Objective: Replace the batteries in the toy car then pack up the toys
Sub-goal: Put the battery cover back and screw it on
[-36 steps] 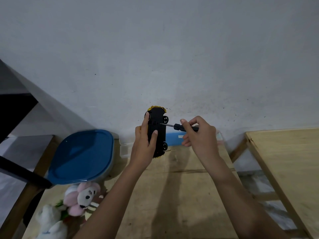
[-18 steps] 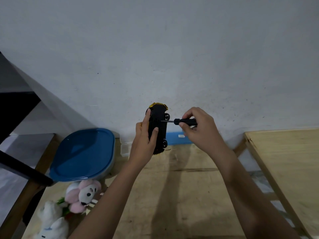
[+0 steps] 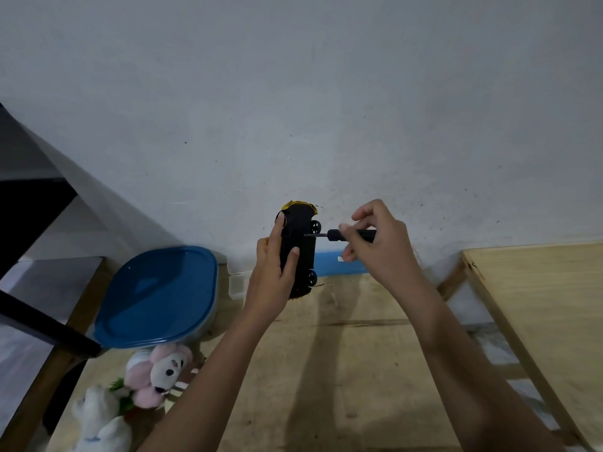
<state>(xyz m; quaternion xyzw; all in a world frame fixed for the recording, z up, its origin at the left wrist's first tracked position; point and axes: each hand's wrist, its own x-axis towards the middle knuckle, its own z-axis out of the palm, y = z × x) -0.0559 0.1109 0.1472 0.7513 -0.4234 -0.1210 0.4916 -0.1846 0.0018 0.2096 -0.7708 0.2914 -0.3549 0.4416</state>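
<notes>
Screwdriver [image 3: 333,235] levelled, pinched by right grip [image 3: 381,252], left grip [image 3: 270,275] holding toy car [image 3: 301,223], tub [image 3: 156,291] lidded

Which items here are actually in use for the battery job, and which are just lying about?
In use: toy car, gripped by left hand; screwdriver, pinched by right hand.
Lying about: blue-lidded tub, pink plush, white plush, side table.
</notes>
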